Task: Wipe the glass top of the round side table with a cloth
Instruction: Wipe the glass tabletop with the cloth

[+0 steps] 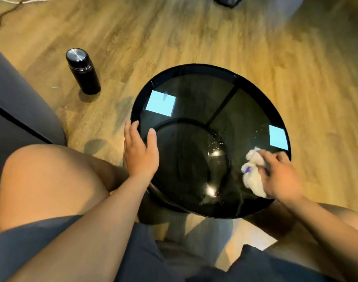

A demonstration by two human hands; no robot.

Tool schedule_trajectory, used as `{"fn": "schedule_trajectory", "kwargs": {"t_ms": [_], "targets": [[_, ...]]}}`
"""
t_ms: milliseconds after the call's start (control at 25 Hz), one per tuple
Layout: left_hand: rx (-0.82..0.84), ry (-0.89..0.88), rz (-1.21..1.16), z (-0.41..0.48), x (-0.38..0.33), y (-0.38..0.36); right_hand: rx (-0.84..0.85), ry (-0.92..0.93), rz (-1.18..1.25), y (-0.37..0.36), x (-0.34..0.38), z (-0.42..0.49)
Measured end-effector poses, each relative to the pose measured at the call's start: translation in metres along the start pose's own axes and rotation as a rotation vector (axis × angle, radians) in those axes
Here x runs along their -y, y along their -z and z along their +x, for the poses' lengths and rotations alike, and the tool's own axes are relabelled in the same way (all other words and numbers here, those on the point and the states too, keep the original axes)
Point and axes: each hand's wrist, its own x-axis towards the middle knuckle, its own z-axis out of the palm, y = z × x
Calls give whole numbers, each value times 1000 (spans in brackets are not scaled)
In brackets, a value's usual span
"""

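Head camera looks down on the round dark glass tabletop [194, 94]. The right hand [281, 178] has its grip curled round a crumpled white cloth [252, 176], which lies on the glass at about 4 o'clock, near the rim. The left hand [140, 151] rests on the rim at 9 o'clock, its grip slack, fingers straight, holding nothing. A black bottle [82, 71] stands on the floor at 10 o'clock.

Glass top [194, 102] centre free; left hand [140, 151] at rim
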Motion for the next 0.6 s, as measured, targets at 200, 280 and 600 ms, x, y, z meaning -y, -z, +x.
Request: {"fn": "schedule_trajectory", "kwargs": {"t_ms": [200,280,600], "targets": [[-39,-20,-14,-2,-2,-1,-90,-331,55,-6,20,10],[-38,-29,-9,-1,-1,-1,-115,-215,146,-20,93,-6],[117,-408,444,-7,6,3,51,481,110,-25,130,-42]]}}
